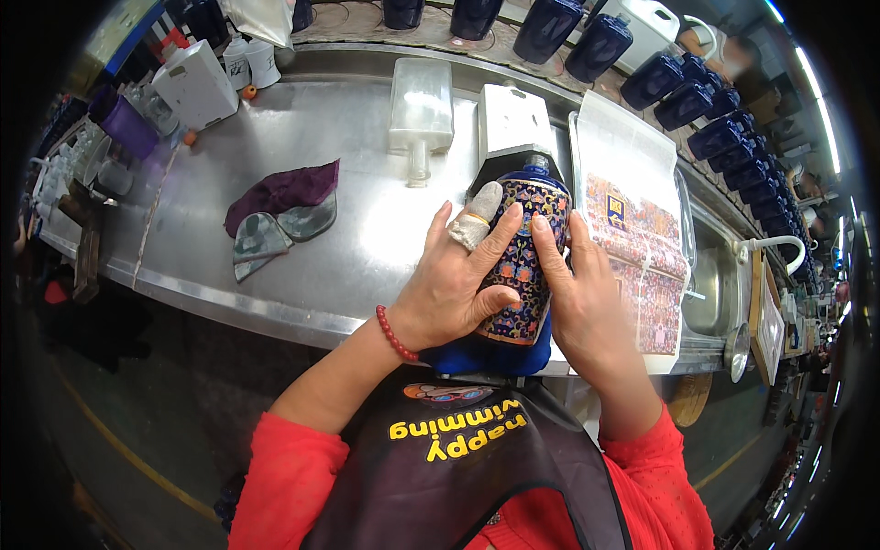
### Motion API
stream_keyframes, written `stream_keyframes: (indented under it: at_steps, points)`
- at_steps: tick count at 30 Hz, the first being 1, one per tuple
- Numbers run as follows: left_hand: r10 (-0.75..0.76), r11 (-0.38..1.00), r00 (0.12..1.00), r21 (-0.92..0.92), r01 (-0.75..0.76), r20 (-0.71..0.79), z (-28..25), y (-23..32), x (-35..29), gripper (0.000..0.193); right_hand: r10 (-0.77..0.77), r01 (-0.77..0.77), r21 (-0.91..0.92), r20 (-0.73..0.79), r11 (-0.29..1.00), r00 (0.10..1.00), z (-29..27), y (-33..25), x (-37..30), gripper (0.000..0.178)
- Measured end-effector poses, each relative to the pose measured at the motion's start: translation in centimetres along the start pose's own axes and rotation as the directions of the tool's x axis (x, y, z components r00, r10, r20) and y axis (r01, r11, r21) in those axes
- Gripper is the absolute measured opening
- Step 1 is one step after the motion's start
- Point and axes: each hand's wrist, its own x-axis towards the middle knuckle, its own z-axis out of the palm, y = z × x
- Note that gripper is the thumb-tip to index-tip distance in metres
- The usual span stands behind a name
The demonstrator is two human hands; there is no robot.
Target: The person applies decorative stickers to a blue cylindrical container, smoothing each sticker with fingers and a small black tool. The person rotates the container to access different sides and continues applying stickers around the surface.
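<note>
Long white tube lights glow at upper right; glare whitens the grey metal worktop; fisheye distortion curves straight edges.

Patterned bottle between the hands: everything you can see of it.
The patterned bottle has a dark blue, floral-decorated body in orange, red and gold tones, with a plain, glossy shoulder that looks like glass or glazed ceramic. Its narrow neck points away from the person; no cap shows. It sits over the bench's near edge, its base end by a bright blue support; contact there is unclear. Fingers of the left hand and right hand touch it.
</note>
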Motion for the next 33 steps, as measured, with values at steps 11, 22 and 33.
stream_keyframes:
  at_steps: [11, 22, 33]
  points:
    - [-0.024, 0.998, 0.999, -0.063, 0.022, -0.022, 0.6, 0.8, -2.5, 0.089, -0.005, 0.004, 0.08, 0.02, 0.997, 1.0, 0.4, 0.0, -2.4, 0.072]
    - [0.026, 0.997, 0.999, 0.074, -0.024, -0.024, 0.6, 0.7, -2.7, 0.093, 0.001, -0.003, 0.073, 0.017, 0.997, 1.0, 0.6, -0.5, -2.6, 0.071]
    - [0.032, 0.998, 1.0, 0.053, -0.032, 0.001, 0.4, 1.5, -3.6, 0.096, -0.016, 0.013, 0.097, 0.025, 0.995, 1.0, 0.6, -0.8, -3.4, 0.071]
